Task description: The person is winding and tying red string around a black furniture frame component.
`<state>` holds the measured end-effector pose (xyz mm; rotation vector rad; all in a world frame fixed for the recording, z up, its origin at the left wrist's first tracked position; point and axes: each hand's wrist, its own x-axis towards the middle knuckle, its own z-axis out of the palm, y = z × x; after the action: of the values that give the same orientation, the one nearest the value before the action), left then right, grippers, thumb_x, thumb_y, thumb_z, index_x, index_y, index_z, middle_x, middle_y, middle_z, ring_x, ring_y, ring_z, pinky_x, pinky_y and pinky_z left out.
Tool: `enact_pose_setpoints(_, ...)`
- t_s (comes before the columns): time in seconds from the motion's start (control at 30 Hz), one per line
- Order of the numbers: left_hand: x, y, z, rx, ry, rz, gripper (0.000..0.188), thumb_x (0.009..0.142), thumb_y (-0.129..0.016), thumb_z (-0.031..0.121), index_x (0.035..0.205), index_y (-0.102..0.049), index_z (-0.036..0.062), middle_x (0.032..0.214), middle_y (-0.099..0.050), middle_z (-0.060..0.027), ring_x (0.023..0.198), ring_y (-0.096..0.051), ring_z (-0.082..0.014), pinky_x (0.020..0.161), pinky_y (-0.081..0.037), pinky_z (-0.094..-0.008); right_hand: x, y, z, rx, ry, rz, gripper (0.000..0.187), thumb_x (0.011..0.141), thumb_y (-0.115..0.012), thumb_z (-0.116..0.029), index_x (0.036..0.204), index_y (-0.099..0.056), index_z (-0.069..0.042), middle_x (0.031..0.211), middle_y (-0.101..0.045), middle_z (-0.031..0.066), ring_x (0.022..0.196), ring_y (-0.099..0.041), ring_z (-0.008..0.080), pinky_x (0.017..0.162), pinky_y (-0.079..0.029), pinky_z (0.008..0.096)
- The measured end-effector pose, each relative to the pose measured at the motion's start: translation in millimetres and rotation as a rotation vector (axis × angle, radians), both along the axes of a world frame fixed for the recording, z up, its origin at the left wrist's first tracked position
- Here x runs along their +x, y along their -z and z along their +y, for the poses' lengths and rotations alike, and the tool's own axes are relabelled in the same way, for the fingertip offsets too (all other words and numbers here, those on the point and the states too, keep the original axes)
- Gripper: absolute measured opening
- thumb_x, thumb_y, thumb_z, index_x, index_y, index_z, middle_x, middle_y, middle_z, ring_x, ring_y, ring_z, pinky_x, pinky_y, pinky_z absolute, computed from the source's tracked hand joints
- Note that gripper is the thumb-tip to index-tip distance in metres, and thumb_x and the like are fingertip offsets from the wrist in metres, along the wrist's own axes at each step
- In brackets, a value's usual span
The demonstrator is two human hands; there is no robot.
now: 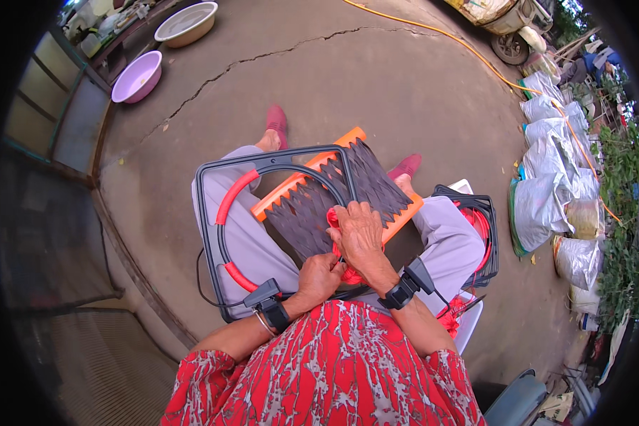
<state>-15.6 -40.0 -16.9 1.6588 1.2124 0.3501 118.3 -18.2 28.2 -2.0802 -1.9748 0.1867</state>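
Note:
Across my lap lies a dark plastic frame [201,206] with rounded corners and a black ring [222,245] inside it. Red wrapping [236,193] covers separate stretches of the ring. My right hand [358,234] curls over the ring's right side, closed on red cord-like material [332,217]. Just below it, my left hand [318,275] pinches at the same stretch; its fingertips hide what exactly they grip. More red material [352,275] bunches under my right hand. Beneath lies an orange-edged rack [397,221] with dark grey pointed strips [366,174].
By my right leg, similar dark frames [491,245] with red cord are stacked, beside a white tub [470,325]. Filled white sacks [543,206] line the right side. A purple basin [138,77] and beige basin [186,25] stand far left. An orange hose [468,47] crosses the floor.

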Motion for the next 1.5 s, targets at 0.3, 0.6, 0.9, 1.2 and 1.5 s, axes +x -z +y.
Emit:
enact_pose_setpoints(0.3,-6,0,2,-0.013,0.033,-0.013,0.025,0.078,-0.068,0.023,0.074,-0.063,-0.0005,0.07,-0.062,-0.0225,0.071,-0.063,-0.0405,0.064,-0.047,-0.0489,0,-12,12,-0.189,-0.151,0.943,0.026,0.077,-0.067,-0.003,0.102,-0.065,-0.008,0.078,-0.05,0.0081,0.073,-0.054,0.0226,0.064,-0.045,0.0343)
enact_pose_setpoints(0.6,-6,8,0,-0.066,0.005,-0.001,0.025,0.078,-0.068,0.023,0.071,-0.062,-0.0008,0.067,-0.061,-0.0213,0.067,-0.063,-0.0384,0.062,-0.047,-0.0467,-3,1,9,0.082,0.053,0.798,0.017,0.081,-0.062,-0.004,0.097,-0.064,0.001,0.092,-0.061,0.0115,0.091,-0.058,0.0283,0.078,-0.047,0.0363)
enact_pose_setpoints(0.9,-6,8,0,-0.032,0.034,-0.068,0.025,0.079,-0.067,0.024,0.083,-0.069,-0.0006,0.074,-0.065,-0.0225,0.071,-0.065,-0.0382,0.064,-0.049,-0.0451,-27,26,14,-0.026,-0.059,0.076,0.028,0.074,-0.073,-0.029,0.093,-0.069,-0.008,0.088,-0.063,0.0099,0.091,-0.055,0.027,0.074,-0.039,0.041)
enact_pose_setpoints(1.2,-9,11,-3,-0.079,0.009,-0.12,0.025,0.08,-0.067,0.024,0.085,-0.07,-0.0004,0.074,-0.066,-0.0223,0.069,-0.065,-0.0379,0.063,-0.049,-0.0446,-26,20,17,0.132,-0.136,0.079,0.025,0.072,-0.071,-0.026,0.087,-0.065,-0.008,0.082,-0.059,0.0091,0.087,-0.053,0.0277,0.072,-0.037,0.0405)
enact_pose_setpoints(1.5,-9,-22,2,-0.282,-0.011,-0.261,0.026,0.087,-0.064,0.015,0.071,-0.058,-0.0035,0.051,-0.051,-0.0039,0.047,-0.046,-0.007,0.044,-0.036,-0.031,13,-39,21,-0.168,-0.073,0.625,0.023,0.079,-0.058,-0.019,0.091,-0.054,0.001,0.076,-0.059,0.0258,0.069,-0.058,0.0405,0.063,-0.046,0.0445)
